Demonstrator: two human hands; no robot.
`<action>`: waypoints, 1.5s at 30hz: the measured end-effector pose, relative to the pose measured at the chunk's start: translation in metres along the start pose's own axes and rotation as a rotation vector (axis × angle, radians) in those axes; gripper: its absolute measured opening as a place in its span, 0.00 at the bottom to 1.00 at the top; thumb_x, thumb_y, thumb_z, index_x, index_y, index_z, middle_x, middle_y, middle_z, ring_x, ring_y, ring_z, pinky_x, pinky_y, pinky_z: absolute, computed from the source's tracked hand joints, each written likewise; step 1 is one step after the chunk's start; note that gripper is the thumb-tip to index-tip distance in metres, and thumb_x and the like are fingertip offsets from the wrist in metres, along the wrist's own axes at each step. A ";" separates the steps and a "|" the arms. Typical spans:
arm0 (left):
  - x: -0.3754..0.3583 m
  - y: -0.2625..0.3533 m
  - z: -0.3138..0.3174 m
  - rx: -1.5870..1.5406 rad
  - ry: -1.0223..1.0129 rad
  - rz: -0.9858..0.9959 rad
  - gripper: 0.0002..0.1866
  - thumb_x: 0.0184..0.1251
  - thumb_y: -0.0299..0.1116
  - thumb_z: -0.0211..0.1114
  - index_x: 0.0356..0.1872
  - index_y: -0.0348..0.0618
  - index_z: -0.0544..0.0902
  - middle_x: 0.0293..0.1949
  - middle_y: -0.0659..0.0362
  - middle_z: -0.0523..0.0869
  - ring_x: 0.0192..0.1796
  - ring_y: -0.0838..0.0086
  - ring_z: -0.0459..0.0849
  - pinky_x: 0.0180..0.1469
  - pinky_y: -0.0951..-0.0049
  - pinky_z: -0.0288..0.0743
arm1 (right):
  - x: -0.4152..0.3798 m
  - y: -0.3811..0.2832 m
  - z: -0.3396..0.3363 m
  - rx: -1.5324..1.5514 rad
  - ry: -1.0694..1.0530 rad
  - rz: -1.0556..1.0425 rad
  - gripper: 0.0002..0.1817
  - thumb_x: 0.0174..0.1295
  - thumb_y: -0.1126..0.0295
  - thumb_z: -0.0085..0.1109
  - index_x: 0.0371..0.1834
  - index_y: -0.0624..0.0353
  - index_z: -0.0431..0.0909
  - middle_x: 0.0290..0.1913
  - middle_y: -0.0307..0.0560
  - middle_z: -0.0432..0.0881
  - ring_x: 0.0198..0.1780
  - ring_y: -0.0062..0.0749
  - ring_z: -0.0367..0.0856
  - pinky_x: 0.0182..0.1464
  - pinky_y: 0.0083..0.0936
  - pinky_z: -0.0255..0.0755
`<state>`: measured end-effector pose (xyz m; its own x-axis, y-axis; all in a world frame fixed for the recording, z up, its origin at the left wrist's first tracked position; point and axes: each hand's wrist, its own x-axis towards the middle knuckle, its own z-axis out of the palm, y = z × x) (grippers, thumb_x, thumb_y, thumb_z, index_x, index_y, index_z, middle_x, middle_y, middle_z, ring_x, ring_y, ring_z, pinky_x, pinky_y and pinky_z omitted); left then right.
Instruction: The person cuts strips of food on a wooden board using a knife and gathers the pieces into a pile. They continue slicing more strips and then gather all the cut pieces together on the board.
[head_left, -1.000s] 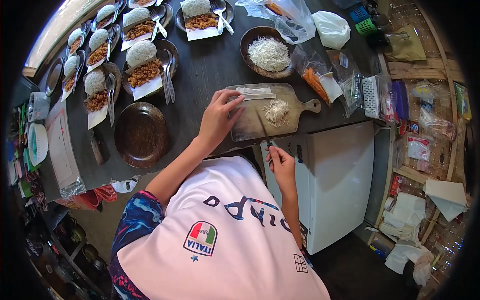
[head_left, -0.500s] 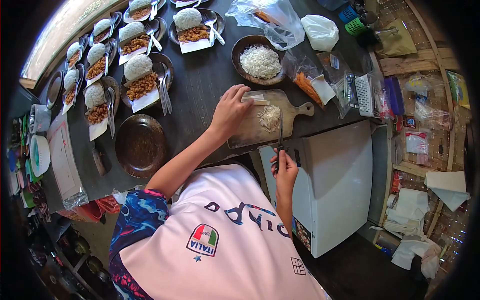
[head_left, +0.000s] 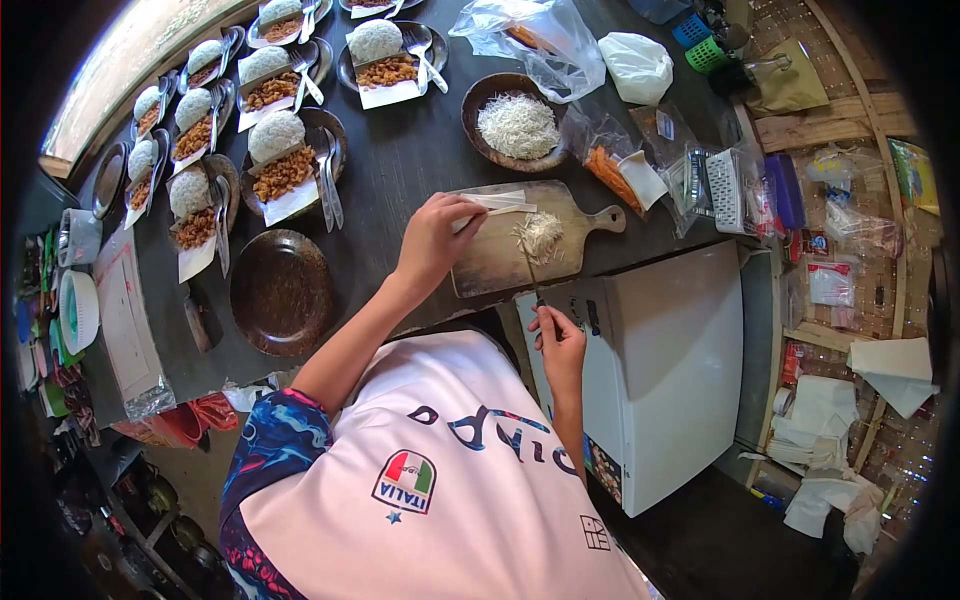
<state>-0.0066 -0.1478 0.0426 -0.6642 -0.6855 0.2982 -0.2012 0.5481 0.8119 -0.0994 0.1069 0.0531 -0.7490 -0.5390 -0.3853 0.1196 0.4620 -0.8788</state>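
Observation:
A wooden cutting board [head_left: 487, 272] with a handle lies at the counter's front edge. On it sits a small heap of pale, finely cut shreds [head_left: 541, 232]. My left hand [head_left: 432, 240] is closed at the board's left side, its fingertips pinching pale flat strips [head_left: 497, 201] of food. A thin knife [head_left: 530, 262] is gripped by its dark handle in my right hand [head_left: 560, 340], in front of the board. Its blade points away from me, with the tip at the edge of the heap. Beyond the board stands a dark bowl [head_left: 478, 136] full of white shreds.
Several plates with rice [head_left: 276, 136], brown food, forks and spoons fill the counter's left side. A bare brown plate [head_left: 281, 290] lies nearer me. Plastic bags [head_left: 638, 67], a bag of orange pieces [head_left: 612, 177] and a white basket [head_left: 728, 190] stand right. A white fridge [head_left: 680, 370] is below.
My left hand has drawn back left and toward me, uncovering more of the pale strips. The knife has shifted left, its blade now at the heap's near edge.

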 end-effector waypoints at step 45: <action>-0.049 0.016 0.023 0.416 -0.393 0.379 0.25 0.61 0.26 0.65 0.62 0.34 0.83 0.58 0.53 0.80 0.62 0.63 0.80 0.67 0.68 0.78 | -0.030 -0.006 0.005 -0.597 0.003 -0.410 0.28 0.78 0.72 0.56 0.80 0.36 0.77 0.40 0.48 0.81 0.37 0.47 0.84 0.42 0.41 0.79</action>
<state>0.0059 -0.0947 0.0294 -0.9395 -0.2281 0.2555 -0.1107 0.9081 0.4037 -0.0745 0.1163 0.0686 -0.6593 -0.7498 -0.0564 -0.5469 0.5297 -0.6484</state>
